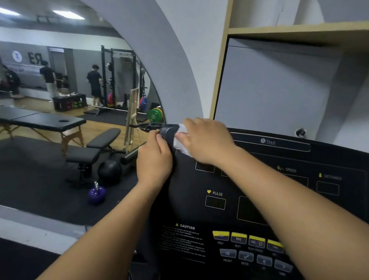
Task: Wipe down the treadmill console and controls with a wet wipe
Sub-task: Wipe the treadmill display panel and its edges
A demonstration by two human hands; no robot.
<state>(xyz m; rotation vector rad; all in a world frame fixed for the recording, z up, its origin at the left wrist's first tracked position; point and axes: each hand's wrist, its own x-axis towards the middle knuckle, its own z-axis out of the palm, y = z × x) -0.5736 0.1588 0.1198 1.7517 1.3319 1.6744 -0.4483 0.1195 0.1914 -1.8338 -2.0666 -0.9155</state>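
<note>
White wet wipe (180, 140), largely hidden beneath my gripping right hand (208, 139), at the upper-left corner of the black console (217, 215); my left hand (154, 159) clasps its edge. Caution print (184, 241) illegible; arched mirror (51, 80) adjoins

Black treadmill console (185, 206) at near right, white wet wipe (180, 140) held against its far left corner, black floor mat (21, 182) at left, purple kettlebell (97, 195), round black weight (110, 171) and adjustable bench (90, 152) stood on it.

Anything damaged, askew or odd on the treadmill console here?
Nothing stands out. The right hand holds a white wet wipe against the black treadmill console's rounded upper-left corner, the left hand grips the edge below, and the panel looks intact.
</note>
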